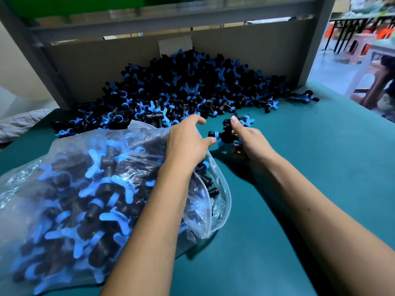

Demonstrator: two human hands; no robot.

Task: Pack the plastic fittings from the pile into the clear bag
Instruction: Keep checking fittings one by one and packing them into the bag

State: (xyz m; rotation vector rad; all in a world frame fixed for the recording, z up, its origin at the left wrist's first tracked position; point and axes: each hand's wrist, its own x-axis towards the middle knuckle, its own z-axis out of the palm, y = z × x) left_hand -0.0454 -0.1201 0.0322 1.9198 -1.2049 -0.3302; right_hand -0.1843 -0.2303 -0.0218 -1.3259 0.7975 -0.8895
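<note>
A big pile of black and blue plastic fittings (pixel 181 86) lies against the grey back panel. The clear bag (pixel 70 199), stuffed with fittings, lies on its side at the left with its mouth toward the right. My left hand (pixel 188 144) rests on the bag's mouth edge, fingers loosely spread. My right hand (pixel 248 142) grips a small cluster of fittings (pixel 224 133) just right of the bag's opening, between bag and pile.
The teal table top (pixel 299 167) spreads out to the right and front. A grey panel and frame (pixel 256 52) close the back. One stray fitting (pixel 305 96) lies at the pile's right end. Plastic stools (pixel 363 67) stand beyond the table's right edge.
</note>
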